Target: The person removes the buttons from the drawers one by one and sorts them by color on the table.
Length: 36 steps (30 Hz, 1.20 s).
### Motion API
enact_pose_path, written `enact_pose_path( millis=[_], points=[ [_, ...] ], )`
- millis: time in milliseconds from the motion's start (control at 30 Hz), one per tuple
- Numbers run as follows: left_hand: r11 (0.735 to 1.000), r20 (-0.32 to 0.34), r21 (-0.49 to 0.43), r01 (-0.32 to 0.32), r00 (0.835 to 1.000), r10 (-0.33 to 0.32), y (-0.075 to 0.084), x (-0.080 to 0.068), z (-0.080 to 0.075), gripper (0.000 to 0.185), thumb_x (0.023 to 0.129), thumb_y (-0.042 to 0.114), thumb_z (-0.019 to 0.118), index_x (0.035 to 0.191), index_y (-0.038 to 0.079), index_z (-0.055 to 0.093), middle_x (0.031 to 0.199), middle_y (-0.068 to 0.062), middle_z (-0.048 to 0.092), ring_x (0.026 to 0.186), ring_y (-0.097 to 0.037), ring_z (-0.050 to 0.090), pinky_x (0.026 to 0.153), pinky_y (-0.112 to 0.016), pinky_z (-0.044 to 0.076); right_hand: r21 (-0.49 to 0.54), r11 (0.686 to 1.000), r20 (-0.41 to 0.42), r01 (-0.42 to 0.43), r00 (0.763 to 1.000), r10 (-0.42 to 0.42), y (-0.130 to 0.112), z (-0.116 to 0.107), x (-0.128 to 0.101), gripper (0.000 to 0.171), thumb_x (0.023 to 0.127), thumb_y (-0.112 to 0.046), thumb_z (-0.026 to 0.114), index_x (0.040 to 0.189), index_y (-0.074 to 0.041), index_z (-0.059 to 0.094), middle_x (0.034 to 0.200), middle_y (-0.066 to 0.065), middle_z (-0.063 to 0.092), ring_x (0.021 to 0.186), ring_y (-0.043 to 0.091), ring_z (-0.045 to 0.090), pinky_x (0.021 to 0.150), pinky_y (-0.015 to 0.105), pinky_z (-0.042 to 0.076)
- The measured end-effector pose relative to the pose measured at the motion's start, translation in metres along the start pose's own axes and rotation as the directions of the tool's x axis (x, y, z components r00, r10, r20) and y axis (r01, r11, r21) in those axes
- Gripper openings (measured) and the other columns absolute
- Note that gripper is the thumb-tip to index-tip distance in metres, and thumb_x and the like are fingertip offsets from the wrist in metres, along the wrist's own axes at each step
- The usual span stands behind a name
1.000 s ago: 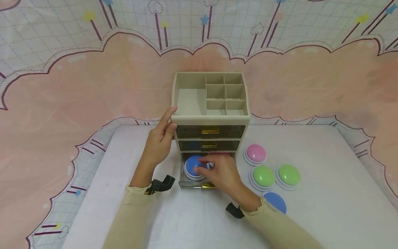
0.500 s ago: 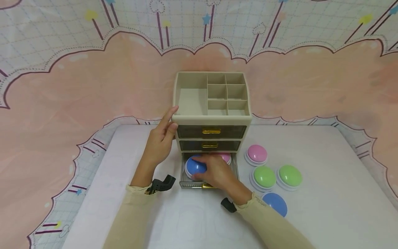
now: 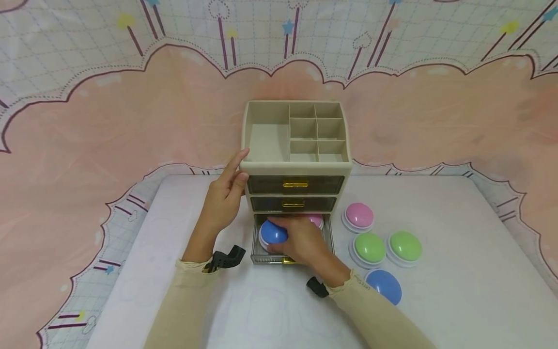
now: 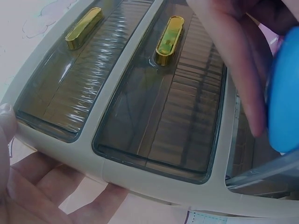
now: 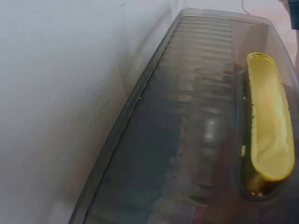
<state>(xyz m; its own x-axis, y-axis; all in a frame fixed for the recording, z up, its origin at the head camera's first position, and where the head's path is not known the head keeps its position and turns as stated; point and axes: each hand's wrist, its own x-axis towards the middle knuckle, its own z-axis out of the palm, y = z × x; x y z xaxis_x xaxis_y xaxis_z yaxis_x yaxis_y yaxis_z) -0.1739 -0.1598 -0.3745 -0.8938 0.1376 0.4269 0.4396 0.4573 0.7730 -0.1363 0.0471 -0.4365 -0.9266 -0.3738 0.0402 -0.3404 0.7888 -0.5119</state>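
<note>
**Blue dome held inside the open bottom drawer**

The right hand (image 3: 301, 241) reaches into the pulled-out bottom drawer (image 3: 261, 256) of the beige organizer (image 3: 296, 167), fingers curled over a blue dome button (image 3: 272, 232) that sits at the drawer's left end. A pink dome (image 3: 317, 220) lies behind the hand, at the drawer's right rear. The left hand (image 3: 224, 198) rests flat against the organizer's left side, fingers straight, thumb at the top corner.

The left wrist view adds what the head camera cannot give: the smoky, ribbed fronts of the two upper drawers, each with a gold handle (image 4: 169, 39), both pushed in, and the straight fingers (image 4: 42, 186) of the left hand under the cabinet's edge. At its right edge the blue dome (image 4: 284, 93) appears with a finger of the right hand laid along it. The right wrist view shows only the bottom drawer's tinted front and its gold handle (image 5: 268, 140) from very close; the hand itself is out of that frame.

On the white table (image 3: 457, 271), right of the organizer, lie a second pink dome (image 3: 359, 215), two green domes (image 3: 369, 247) (image 3: 405, 245) side by side, and another blue dome (image 3: 384, 286) partly behind the right sleeve. The organizer's top tray is split into compartments, seemingly bare, though their floors are dim. Behind hangs a pink cloud-patterned backdrop (image 3: 109, 121).
</note>
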Motion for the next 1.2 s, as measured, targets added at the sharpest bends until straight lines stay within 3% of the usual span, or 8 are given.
enact_pose_path(
  millis=[33, 167, 267, 467, 633, 833, 1033, 1200],
  points=[
    [1.0, -0.003, 0.005, -0.001, 1.0, 0.001, 0.0, 0.0, 0.0, 0.049, 0.11, 0.027, 0.046, 0.157, 0.034, 0.039, 0.108, -0.015, 0.071, 0.082, -0.026, 0.065, 0.073, -0.04, 0.052, 0.0, 1.0, -0.01, 0.0, 1.0, 0.0, 0.0, -0.001, -0.001, 0.067, 0.075, -0.044, 0.091, 0.137, -0.032, 0.067, 0.132, 0.006, 0.069, 0.108, 0.025, 0.069, 0.093, 0.045, 0.057],
    [1.0, -0.004, 0.011, 0.003, 1.0, -0.002, 0.0, 0.001, 0.0, 0.049, 0.11, 0.029, 0.046, 0.157, 0.035, 0.039, 0.103, -0.016, 0.07, 0.08, -0.026, 0.062, 0.072, -0.039, 0.051, 0.003, 1.0, -0.038, 0.01, 0.999, -0.01, -0.001, -0.005, -0.005, 0.065, 0.076, -0.052, 0.088, 0.135, -0.032, 0.069, 0.126, 0.007, 0.072, 0.102, 0.023, 0.069, 0.086, 0.041, 0.058],
    [1.0, 0.005, 0.0, 0.009, 1.0, -0.009, 0.001, 0.001, 0.001, 0.049, 0.11, 0.028, 0.046, 0.158, 0.035, 0.038, 0.116, -0.016, 0.069, 0.084, -0.027, 0.064, 0.075, -0.041, 0.053, -0.001, 1.0, -0.062, 0.03, 0.998, -0.03, -0.001, -0.01, -0.009, 0.064, 0.076, -0.055, 0.087, 0.132, -0.031, 0.07, 0.12, 0.008, 0.074, 0.097, 0.021, 0.069, 0.081, 0.038, 0.057],
    [1.0, 0.003, 0.008, 0.014, 1.0, -0.014, 0.003, 0.0, 0.001, 0.049, 0.109, 0.029, 0.047, 0.157, 0.036, 0.038, 0.114, -0.017, 0.07, 0.085, -0.029, 0.065, 0.075, -0.043, 0.052, -0.014, 0.997, -0.105, 0.076, 0.991, -0.077, -0.001, -0.027, -0.018, 0.062, 0.075, -0.054, 0.088, 0.13, -0.03, 0.072, 0.126, 0.004, 0.072, 0.107, 0.023, 0.069, 0.09, 0.042, 0.058],
    [1.0, -0.004, 0.006, 0.02, 1.0, -0.02, 0.002, 0.0, 0.0, 0.049, 0.109, 0.03, 0.047, 0.157, 0.034, 0.039, 0.125, -0.019, 0.069, 0.095, -0.032, 0.071, 0.082, -0.049, 0.057, 0.01, 0.996, -0.13, 0.083, 0.988, -0.081, 0.0, -0.047, -0.031, 0.062, 0.075, -0.052, 0.089, 0.13, -0.029, 0.072, 0.126, 0.001, 0.072, 0.107, 0.023, 0.071, 0.09, 0.041, 0.059],
    [1.0, -0.013, 0.007, 0.013, 1.0, -0.013, 0.003, 0.001, 0.001, 0.048, 0.109, 0.03, 0.048, 0.156, 0.032, 0.042, 0.106, -0.02, 0.072, 0.087, -0.03, 0.07, 0.078, -0.045, 0.055, 0.045, 0.993, -0.192, 0.11, 0.976, -0.1, 0.015, -0.073, -0.051, 0.06, 0.074, -0.048, 0.09, 0.127, -0.026, 0.074, 0.11, 0.002, 0.078, 0.086, 0.016, 0.072, 0.073, 0.028, 0.058],
    [1.0, -0.001, -0.006, 0.01, 1.0, -0.01, 0.002, 0.0, 0.001, 0.048, 0.109, 0.028, 0.047, 0.157, 0.03, 0.04, 0.117, -0.021, 0.071, 0.094, -0.031, 0.072, 0.082, -0.048, 0.058, 0.054, 0.996, -0.222, 0.071, 0.973, -0.058, 0.041, -0.094, -0.071, 0.058, 0.074, -0.044, 0.092, 0.126, -0.026, 0.075, 0.081, -0.004, 0.074, 0.062, 0.009, 0.048, 0.054, 0.022, 0.044],
    [1.0, -0.004, -0.01, 0.009, 1.0, -0.009, 0.003, -0.001, 0.001, 0.048, 0.109, 0.028, 0.047, 0.157, 0.03, 0.041, 0.118, -0.02, 0.07, 0.094, -0.03, 0.072, 0.082, -0.046, 0.058, 0.019, 1.0, -0.226, -0.018, 0.974, 0.022, 0.063, -0.112, -0.091, 0.061, 0.076, -0.046, 0.09, 0.13, -0.025, 0.072, 0.066, -0.011, 0.063, 0.061, 0.011, 0.048, 0.053, 0.023, 0.043]
  ],
)
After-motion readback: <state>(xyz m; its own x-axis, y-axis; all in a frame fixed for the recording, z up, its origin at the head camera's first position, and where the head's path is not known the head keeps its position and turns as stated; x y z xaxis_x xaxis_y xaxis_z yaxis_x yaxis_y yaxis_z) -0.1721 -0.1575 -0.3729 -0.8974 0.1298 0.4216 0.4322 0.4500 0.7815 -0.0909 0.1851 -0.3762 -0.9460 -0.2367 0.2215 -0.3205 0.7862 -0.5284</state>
